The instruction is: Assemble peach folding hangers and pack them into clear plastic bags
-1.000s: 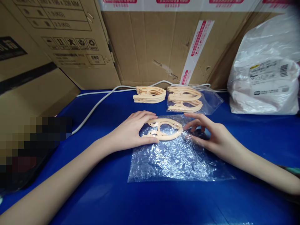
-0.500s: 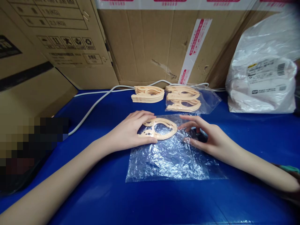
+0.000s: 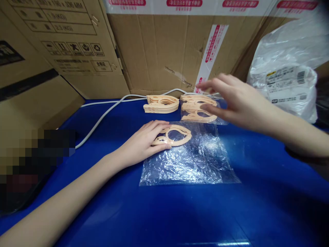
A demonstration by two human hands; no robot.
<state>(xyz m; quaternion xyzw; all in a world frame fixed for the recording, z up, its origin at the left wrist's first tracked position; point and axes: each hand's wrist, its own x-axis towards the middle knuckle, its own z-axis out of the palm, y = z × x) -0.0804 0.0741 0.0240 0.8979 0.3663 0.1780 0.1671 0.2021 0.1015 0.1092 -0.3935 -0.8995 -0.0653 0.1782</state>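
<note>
A beige folding hanger (image 3: 185,139), folded up, lies at the far part of a clear plastic bag (image 3: 180,171); I cannot tell whether it is inside or on top. My left hand (image 3: 146,140) holds its left end, thumb on the near side and fingers on the far side. My right hand (image 3: 228,97) is raised with nothing in it, fingers and thumb apart. It partly covers a bagged set of similar hangers (image 3: 196,108), and I cannot tell whether it touches them. Left of that set is a stack of loose folded hangers (image 3: 161,104).
Cardboard boxes (image 3: 154,51) stand along the back and left of the blue table (image 3: 154,216). A white cable (image 3: 102,120) runs behind the hangers. At the right stands a white plastic sack (image 3: 285,82) with a label. A blurred-out dark area lies at the left.
My right hand has let go of the bag's right side and risen away toward the bagged hangers. The bag lies flatter there. My left hand stays on the hanger.
</note>
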